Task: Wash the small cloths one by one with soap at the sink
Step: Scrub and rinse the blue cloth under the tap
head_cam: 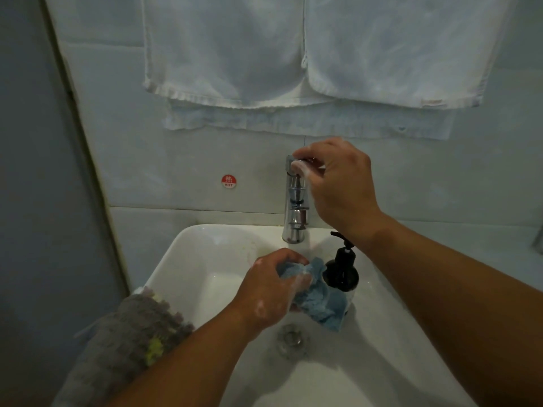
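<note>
Left hand (270,286) grips the small blue cloth (321,302), its fingers curled round the bunched upper part, with patches of white suds on the knuckles and the back of the hand. The cloth hangs crumpled over the basin of the white sink (182,254), just below the spout and above the drain (292,339); its right edge lies against a black soap pump bottle (342,274) that stands at the sink's back right. Right hand (338,183) is raised to the top of the chrome tap (295,212), its soapy fingertips pinching the handle there.

On the sink's left rim lies a grey textured cloth (126,342) with a yellow-green patch showing in its folds. A round red sticker marked HOT (228,181) sits on the tiled wall to the left of the tap. Above, two white towels (223,54) hang side by side, their lower hems well above the tap.
</note>
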A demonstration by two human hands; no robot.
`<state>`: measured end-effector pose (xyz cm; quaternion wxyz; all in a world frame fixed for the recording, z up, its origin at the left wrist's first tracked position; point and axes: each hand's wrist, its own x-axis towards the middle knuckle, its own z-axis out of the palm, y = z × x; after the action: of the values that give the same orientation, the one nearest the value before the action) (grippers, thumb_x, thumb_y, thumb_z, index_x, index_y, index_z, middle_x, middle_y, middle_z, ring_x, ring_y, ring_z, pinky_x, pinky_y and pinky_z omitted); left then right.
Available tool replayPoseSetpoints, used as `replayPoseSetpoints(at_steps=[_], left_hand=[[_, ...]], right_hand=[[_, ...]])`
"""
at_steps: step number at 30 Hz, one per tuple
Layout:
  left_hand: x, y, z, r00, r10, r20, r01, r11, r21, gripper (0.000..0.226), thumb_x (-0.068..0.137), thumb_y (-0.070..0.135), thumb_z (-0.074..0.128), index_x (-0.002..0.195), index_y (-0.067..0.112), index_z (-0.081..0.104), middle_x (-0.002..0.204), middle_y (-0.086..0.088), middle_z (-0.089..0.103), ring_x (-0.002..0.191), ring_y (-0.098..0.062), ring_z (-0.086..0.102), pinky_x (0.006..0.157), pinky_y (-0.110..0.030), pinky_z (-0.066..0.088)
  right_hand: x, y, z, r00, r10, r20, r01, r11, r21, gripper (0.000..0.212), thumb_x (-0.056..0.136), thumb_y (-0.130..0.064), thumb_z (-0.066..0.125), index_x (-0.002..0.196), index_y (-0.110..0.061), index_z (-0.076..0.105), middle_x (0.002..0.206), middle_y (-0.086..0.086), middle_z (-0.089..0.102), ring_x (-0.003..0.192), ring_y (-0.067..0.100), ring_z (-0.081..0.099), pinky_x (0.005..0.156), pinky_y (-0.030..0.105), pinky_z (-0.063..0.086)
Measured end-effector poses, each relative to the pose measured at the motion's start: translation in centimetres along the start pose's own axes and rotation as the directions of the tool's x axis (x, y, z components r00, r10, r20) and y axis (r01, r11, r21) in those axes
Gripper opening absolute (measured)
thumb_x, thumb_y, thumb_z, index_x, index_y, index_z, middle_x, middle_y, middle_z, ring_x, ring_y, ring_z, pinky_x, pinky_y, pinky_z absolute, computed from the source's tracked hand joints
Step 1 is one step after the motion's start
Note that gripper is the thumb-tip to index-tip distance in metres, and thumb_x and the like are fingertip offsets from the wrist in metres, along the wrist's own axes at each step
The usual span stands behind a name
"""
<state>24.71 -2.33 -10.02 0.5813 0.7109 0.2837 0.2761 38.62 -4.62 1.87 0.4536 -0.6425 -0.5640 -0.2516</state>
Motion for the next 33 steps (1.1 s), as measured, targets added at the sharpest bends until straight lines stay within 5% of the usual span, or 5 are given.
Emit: replayPoseSetpoints(at_steps=[6, 24, 31, 33], left_hand=[[-0.1, 0.0, 0.0, 1.000, 0.010, 0.015, -0.010, 1.000, -0.012, 0.011, 0.094, 0.019, 0.071, 0.101, 0.026, 0.068, 0.122, -0.009, 0.060, 0.100, -0.027, 0.067, 0.068, -0.032, 0.064], [0.3, -0.3, 0.2, 1.000, 0.019, -0.008, -0.020, 0.998, -0.062, 0.010, 0.095, 0.020, 0.070, 0.099, 0.029, 0.068, 0.123, -0.010, 0.059, 0.101, -0.026, 0.067, 0.063, -0.026, 0.060], [0.5, -0.6, 0.2, 1.000, 0.005, -0.009, -0.005, 0.997, -0.071, 0.010, 0.094, 0.023, 0.071, 0.102, 0.026, 0.069, 0.127, -0.012, 0.058, 0.106, -0.031, 0.066, 0.067, -0.033, 0.064], [0.4, -0.5, 0.2, 1.000, 0.008, -0.011, -0.009, 0.998, -0.065, 0.008, 0.094, 0.023, 0.070, 0.101, 0.027, 0.068, 0.126, -0.011, 0.058, 0.106, -0.029, 0.066, 0.067, -0.031, 0.063]], right_hand=[[0.6, -0.2, 0.2, 0.999, 0.029, -0.022, -0.029, 0.999, 0.036, 0.017, 0.091, -0.025, 0.073, 0.107, -0.020, 0.077, 0.100, 0.000, 0.070, 0.089, 0.011, 0.062, 0.087, 0.026, 0.054], [1.5, -0.3, 0.4, 0.996, 0.085, -0.018, -0.084, 0.995, 0.059, 0.015, 0.091, -0.028, 0.074, 0.105, -0.024, 0.078, 0.097, -0.002, 0.069, 0.087, 0.011, 0.064, 0.088, 0.028, 0.055], [1.3, -0.5, 0.3, 0.996, 0.094, -0.009, -0.093, 0.994, 0.050, 0.016, 0.091, -0.028, 0.074, 0.106, -0.024, 0.077, 0.098, -0.002, 0.069, 0.088, 0.011, 0.064, 0.088, 0.030, 0.056], [1.0, -0.7, -0.1, 0.992, 0.125, 0.007, -0.125, 0.989, 0.074, 0.019, 0.090, -0.029, 0.075, 0.109, -0.024, 0.076, 0.099, -0.005, 0.070, 0.085, 0.006, 0.064, 0.088, 0.022, 0.055]])
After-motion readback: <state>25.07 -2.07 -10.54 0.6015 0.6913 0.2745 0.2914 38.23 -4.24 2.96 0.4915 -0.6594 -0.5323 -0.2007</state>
